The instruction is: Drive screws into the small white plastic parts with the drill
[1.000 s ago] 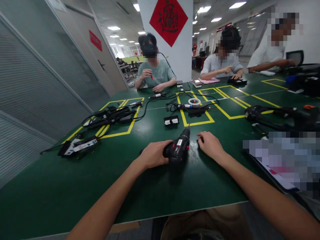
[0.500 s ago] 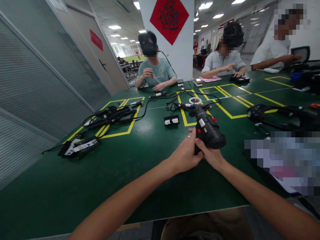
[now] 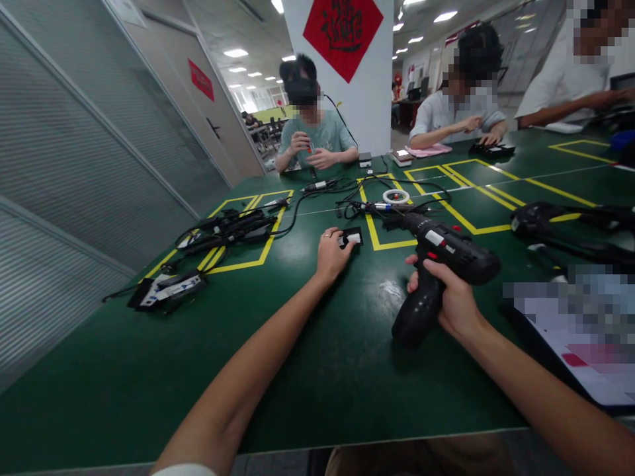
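My right hand [image 3: 455,299] is wrapped round the grip of a black cordless drill [image 3: 441,261] with red switches, held up off the green table [image 3: 297,370] with its nose pointing left and away. My left hand [image 3: 331,253] reaches forward and its fingers close on a small black box [image 3: 351,237] with white labels, which lies on the table beside a yellow marking line.
Black cables and devices [image 3: 223,228] lie at the left, another black device [image 3: 166,291] nearer. A white ring [image 3: 395,196] and wires sit ahead. Black gear [image 3: 560,221] is at the right. Three people sit across the table. Papers [image 3: 585,344] lie at the near right.
The drill went from lying on the table under my left hand to being held up in my right hand. My left hand let go and reached forward to the small black box.
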`<state>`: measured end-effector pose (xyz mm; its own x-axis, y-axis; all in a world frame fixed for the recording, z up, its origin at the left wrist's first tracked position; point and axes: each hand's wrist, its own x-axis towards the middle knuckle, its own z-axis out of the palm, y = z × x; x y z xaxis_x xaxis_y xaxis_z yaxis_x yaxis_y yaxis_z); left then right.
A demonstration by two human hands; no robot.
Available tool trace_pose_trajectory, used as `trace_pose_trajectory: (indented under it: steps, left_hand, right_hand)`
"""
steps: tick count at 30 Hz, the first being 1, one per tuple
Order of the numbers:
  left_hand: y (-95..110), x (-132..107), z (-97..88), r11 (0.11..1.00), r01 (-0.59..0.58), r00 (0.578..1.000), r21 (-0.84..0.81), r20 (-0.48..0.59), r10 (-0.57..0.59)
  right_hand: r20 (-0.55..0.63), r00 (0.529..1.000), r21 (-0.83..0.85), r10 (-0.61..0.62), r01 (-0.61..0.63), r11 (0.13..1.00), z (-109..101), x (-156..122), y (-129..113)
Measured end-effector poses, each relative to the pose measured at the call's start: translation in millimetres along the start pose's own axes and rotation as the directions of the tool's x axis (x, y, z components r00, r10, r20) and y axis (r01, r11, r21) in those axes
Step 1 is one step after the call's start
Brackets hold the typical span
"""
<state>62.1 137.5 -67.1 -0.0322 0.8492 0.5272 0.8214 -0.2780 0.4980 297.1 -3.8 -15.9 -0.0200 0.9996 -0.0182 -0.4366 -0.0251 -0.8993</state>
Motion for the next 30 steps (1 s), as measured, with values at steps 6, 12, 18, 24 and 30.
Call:
trace_pose_trajectory:
  steps: [6,12,18,24,30]
  left_hand:
    - [-11,1,10.7,0.999,0.019,0.999,-0.037,-0.048,-0.021]
    - [-16,2,10.4,0.995,0.018,0.998,-0.099,-0.059,-0.024]
    - [-19,2,11.5,0.990,0.014,0.998,-0.138,-0.065,-0.023]
    - [-21,2,14.5,0.984,-0.013,0.999,-0.176,-0.041,0.006]
    - [-20,6,14.2,0.978,0.000,1.000,-0.208,-0.024,-0.005]
  right_hand:
    - [0.018,0.998,-0.027,0.063,-0.063,0.998,2,-1,5]
    - [0.008,0.997,-0.031,0.073,-0.072,0.997,4,-2,6]
    - [-0.007,0.997,-0.005,0.078,-0.078,0.997,3,1,9]
    - [0.006,0.995,-0.008,0.099,-0.099,0.995,4,1,9]
    - [0.011,0.993,-0.009,0.115,-0.115,0.993,6,0,6]
